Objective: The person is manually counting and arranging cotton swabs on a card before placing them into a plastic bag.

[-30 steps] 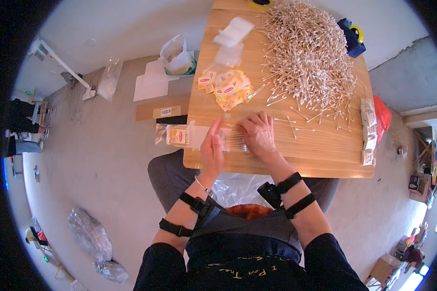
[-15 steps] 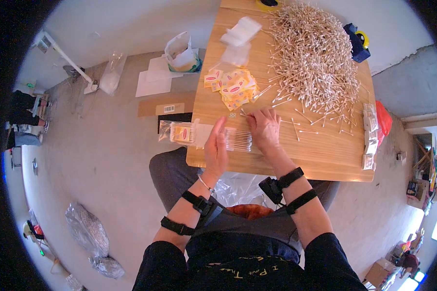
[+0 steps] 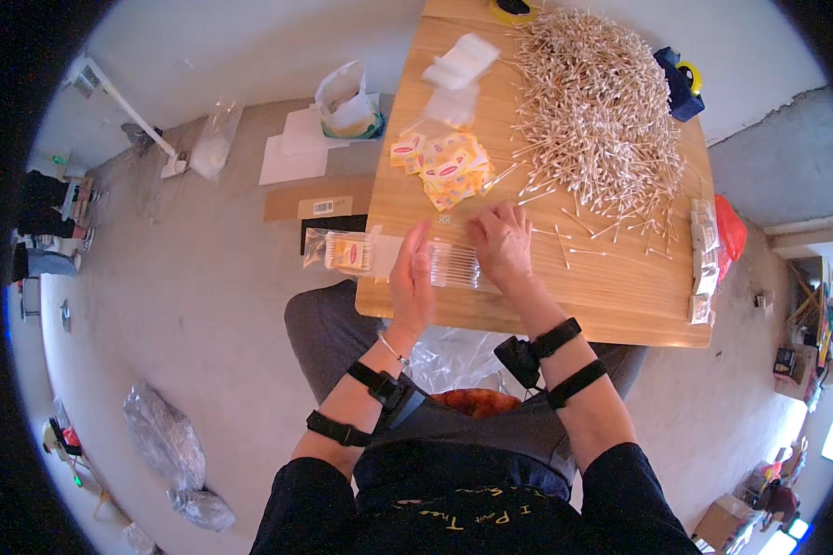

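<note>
A row of cotton swabs (image 3: 455, 266) lies at the near left of the table (image 3: 565, 305), between the left hand (image 3: 413, 282) and the right hand (image 3: 503, 248). The left one is flat, with straight fingers. The right one curls; I can't tell if it pinches anything. A big swab pile (image 3: 603, 106) sits far right

Black short-sleeved T-shirt (image 3: 407, 532), yellow lettering (image 3: 501, 517) at six o'clock. Grey trousers (image 3: 322, 333); black forearm straps (image 3: 339, 429), pale left-wrist bracelet (image 3: 394, 351).
</note>
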Demonstrator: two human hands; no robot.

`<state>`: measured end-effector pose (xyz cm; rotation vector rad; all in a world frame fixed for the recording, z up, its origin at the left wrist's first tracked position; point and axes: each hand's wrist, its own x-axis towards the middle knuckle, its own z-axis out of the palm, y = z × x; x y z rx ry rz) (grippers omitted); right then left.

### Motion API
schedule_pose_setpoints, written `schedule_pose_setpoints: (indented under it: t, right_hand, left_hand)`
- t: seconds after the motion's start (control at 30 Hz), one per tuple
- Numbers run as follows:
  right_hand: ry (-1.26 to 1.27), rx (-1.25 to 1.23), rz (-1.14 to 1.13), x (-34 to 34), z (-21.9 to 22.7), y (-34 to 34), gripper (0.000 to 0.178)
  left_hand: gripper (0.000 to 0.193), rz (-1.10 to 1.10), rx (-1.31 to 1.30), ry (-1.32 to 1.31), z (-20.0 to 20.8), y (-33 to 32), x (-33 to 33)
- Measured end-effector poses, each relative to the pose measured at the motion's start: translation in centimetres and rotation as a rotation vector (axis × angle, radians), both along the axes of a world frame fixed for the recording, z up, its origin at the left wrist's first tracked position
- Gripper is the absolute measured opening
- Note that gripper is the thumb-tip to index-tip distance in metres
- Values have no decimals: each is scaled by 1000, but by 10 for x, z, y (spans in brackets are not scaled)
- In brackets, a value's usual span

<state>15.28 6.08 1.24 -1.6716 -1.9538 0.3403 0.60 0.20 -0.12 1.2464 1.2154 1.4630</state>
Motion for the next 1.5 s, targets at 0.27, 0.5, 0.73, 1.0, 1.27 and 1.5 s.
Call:
schedule_pose_setpoints:
  t: [0.27,0.5,0.73,1.0,1.27,1.5]
  right_hand:
    - [35,1,208,-9,0,-21,12]
    - [828,-45,-337,-2,-5,-37,23]
    - [945,-75,-115,-21,-14,-53,36]
    - [928,-118,-29,-27,-10,-54,36]
    - [349,-76,191,-19,-3,-37,32]
    - [601,-15,9,-16,-8,-44,25]
  left_hand:
    - [50,-32,-11,-2,-1,0,-2]
    - [51,-37,3,-8,1,-1,-3]
    - [58,-54,0,15,4,0,-1]
    - [62,-72,4,8,-1,1,-3]
    - [64,-9,-13,-82,3,-2,0]
    - [68,-37,-43,-126,-2,2,-2]
